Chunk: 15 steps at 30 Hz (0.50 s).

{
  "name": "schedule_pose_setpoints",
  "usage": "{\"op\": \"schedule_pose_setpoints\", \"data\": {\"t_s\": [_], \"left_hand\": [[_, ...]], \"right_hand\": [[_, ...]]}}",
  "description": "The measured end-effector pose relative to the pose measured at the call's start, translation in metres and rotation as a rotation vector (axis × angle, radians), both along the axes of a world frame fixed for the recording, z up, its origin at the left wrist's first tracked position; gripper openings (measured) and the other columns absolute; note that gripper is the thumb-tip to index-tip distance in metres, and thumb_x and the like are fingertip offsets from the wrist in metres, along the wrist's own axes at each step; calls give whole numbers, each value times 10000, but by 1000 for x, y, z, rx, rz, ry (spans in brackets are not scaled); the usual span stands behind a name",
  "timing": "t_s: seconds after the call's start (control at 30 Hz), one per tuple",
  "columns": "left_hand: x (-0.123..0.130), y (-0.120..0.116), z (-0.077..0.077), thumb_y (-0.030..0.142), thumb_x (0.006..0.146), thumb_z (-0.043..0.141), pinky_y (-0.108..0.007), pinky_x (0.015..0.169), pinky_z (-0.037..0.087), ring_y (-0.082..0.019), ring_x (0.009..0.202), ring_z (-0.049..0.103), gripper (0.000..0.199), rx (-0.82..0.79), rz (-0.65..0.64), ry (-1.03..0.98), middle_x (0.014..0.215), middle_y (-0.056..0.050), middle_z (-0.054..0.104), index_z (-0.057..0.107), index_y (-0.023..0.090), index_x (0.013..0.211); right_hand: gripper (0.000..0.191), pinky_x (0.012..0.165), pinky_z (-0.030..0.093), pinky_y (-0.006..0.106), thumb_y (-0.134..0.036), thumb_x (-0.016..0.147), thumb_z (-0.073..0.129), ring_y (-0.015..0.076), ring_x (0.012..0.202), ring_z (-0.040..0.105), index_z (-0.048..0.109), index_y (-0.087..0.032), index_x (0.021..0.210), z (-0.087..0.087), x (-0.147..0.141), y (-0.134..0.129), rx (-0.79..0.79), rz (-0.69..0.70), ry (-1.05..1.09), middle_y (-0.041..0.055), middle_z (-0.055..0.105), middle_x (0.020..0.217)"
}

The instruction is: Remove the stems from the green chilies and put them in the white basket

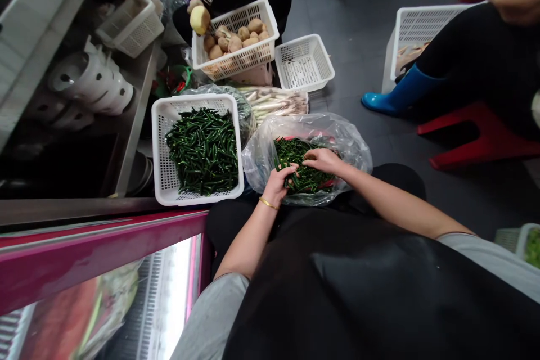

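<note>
Where our left hand [276,184] holds: its fingers curl around a few green peppers [289,181], probably to keep the slim pods together within the other hand's reach.
Right hand [324,160]: it bends over the pepper heap [310,183]; we cannot tell whether its fingertips pinch a pod or only touch.
Clear bag [355,149]: it lies open close in front of us, heap inside, edges spread wide, which we judge leaves room for both hands.
White basket [157,152]: it stands just beside the bag on our left, and its walls likely stop the loose dark green pile [205,152] from spilling.
White-stemmed bundle [278,102]: it lies beyond the bag, clear of our arms.
Potato basket [236,64]: farther off, a co-worker's hand [194,4] holds a pale potato [199,20] at its edge, perhaps to catch scraps.
</note>
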State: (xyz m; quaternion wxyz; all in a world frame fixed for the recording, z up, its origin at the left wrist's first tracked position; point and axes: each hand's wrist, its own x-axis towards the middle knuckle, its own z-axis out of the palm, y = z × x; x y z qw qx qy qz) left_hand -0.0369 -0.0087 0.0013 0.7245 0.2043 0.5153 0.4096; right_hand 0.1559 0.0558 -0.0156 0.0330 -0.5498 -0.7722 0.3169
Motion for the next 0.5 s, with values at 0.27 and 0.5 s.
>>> {"op": "schedule_pose_setpoints", "data": {"t_s": [0.27,0.5], "left_hand": [[25,28,-6,257,473,838,-217,460,281,-55,486,436,287,158,-100,123,571,36,573,679,119,669],[18,1,33,300,484,825,-207,405,262,-54,443,461,316,-31,-264,-39,607,-26,631,689,90,678]], "right_hand": [[294,583,374,235,-372,894,476,131,607,556,630,-169,748,32,-6,-4,52,-42,352,17,653,661],[397,618,349,283,-336,980,340,192,779,593,677,-134,928,41,7,-11,522,77,-137,144,678,944]]}}
